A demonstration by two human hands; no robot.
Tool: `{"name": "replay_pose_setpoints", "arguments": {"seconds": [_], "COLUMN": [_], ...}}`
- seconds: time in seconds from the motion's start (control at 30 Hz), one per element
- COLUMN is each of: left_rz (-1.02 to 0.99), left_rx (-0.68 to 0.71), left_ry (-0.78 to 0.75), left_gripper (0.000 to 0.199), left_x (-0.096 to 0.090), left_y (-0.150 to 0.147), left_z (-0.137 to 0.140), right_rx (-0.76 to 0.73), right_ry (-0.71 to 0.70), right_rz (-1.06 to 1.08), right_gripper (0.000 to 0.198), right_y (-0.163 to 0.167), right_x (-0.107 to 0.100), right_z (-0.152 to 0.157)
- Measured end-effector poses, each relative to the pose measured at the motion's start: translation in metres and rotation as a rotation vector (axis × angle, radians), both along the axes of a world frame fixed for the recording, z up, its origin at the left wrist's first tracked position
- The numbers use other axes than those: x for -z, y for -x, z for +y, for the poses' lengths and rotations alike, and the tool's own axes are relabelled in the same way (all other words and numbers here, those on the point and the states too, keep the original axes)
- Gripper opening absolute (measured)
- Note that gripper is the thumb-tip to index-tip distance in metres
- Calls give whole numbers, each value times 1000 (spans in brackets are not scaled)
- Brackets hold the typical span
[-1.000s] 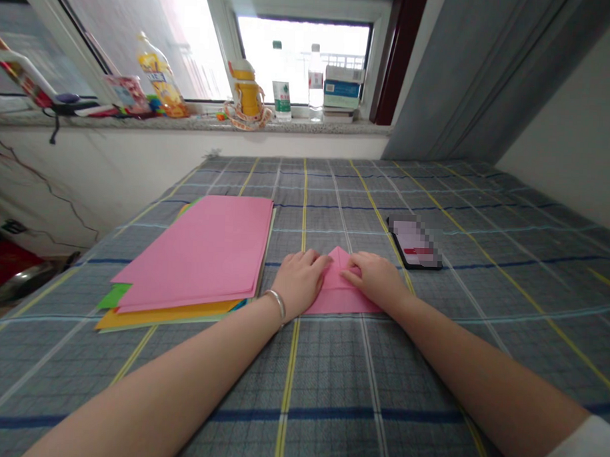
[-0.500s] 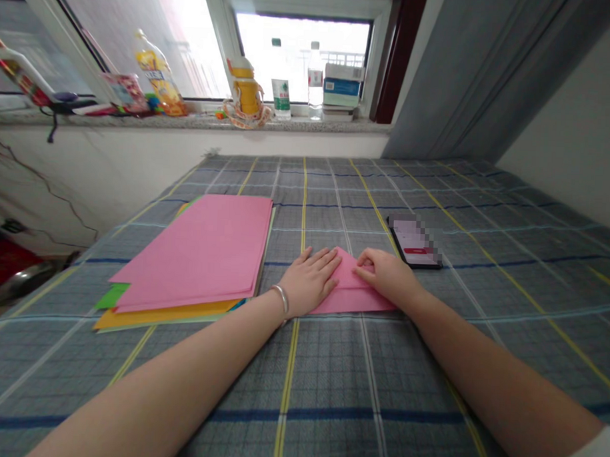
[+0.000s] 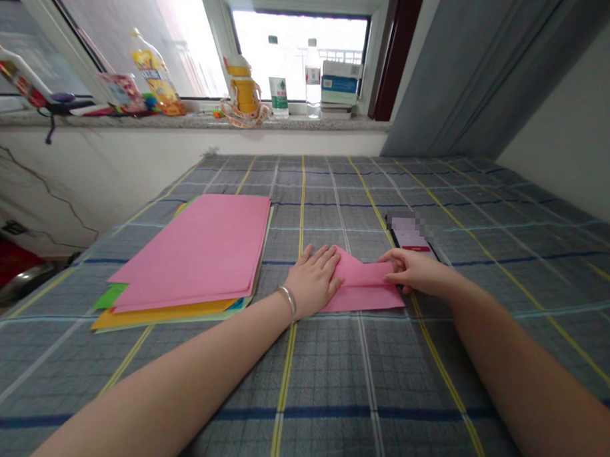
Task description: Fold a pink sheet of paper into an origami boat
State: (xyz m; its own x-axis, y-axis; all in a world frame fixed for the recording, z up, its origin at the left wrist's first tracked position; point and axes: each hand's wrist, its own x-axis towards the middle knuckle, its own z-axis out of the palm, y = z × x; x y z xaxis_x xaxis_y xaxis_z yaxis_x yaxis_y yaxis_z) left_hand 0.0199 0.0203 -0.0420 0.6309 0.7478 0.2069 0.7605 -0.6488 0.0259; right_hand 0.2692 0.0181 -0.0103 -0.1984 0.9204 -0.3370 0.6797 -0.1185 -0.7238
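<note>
A folded sheet of pink paper (image 3: 365, 290) lies on the checked cloth, with a crease running across it and a raised peak near its left end. My left hand (image 3: 313, 279), a silver bangle at the wrist, presses flat over the paper's left part, fingers stretched out. At the right end, my right hand (image 3: 416, 269) pinches the paper's edge between thumb and fingers. The left end of the paper is hidden under my left hand. Just behind my right hand lies a phone (image 3: 409, 232), partly covered by it.
On the left lies a stack of coloured paper (image 3: 199, 251), pink on top, with green and orange corners sticking out. The windowsill (image 3: 188, 122) at the back carries a juice bottle (image 3: 157, 73), a yellow water bottle (image 3: 244, 90), clear bottles and boxes (image 3: 340, 83). A grey curtain (image 3: 455, 74) hangs at right.
My right hand has moved right, from the middle of the pink paper to its right end, and now partly covers the phone. My left hand stays nearly in place.
</note>
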Motion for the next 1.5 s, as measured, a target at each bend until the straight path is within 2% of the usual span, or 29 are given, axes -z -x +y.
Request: {"name": "replay_pose_setpoints", "arguments": {"seconds": [0.17, 0.37, 0.53, 0.63, 0.73, 0.8, 0.87, 0.97, 1.13, 1.33, 1.5], "left_rz": [24, 30, 23, 36, 27, 19, 16, 17, 50, 99, 92], "left_rx": [13, 11, 125, 135, 123, 116, 109, 98, 94, 80, 77], "left_ry": [23, -24, 3, 71, 83, 79, 76, 69, 78, 124, 137], "left_gripper": [58, 50, 49, 50, 51, 52, 52, 52, 53, 57, 60], "left_x": [2, 2, 0, -1, 1, 2, 3, 3, 1, 0, 0], "left_y": [2, 1, 2, 2, 1, 1, 1, 0, -1, -2, -2], "left_z": [2, 0, 2, 4, 6, 6, 6, 5, 6, 8, 9], "right_rx": [28, 9, -38, -68, -86, -129, -169, -154, -173, -185, -197], "right_ry": [30, 7, -27, -143, -379, -522, -582, -649, -594, -380, -335], "right_rz": [-33, -71, -113, -218, -313, -346, -423, -587, -658, -594, -534], "right_gripper": [23, 14, 11, 20, 35, 33, 35, 42, 50, 54, 58], "right_y": [3, 2, 0, 4, 15, 26, 38, 51, 59, 58, 55], "right_x": [-5, -1, -2, -2, 1, 5, 9, 11, 6, 2, 4], "right_z": [-1, 0, 0, -2, -3, -4, -6, -8, -7, 4, 12]}}
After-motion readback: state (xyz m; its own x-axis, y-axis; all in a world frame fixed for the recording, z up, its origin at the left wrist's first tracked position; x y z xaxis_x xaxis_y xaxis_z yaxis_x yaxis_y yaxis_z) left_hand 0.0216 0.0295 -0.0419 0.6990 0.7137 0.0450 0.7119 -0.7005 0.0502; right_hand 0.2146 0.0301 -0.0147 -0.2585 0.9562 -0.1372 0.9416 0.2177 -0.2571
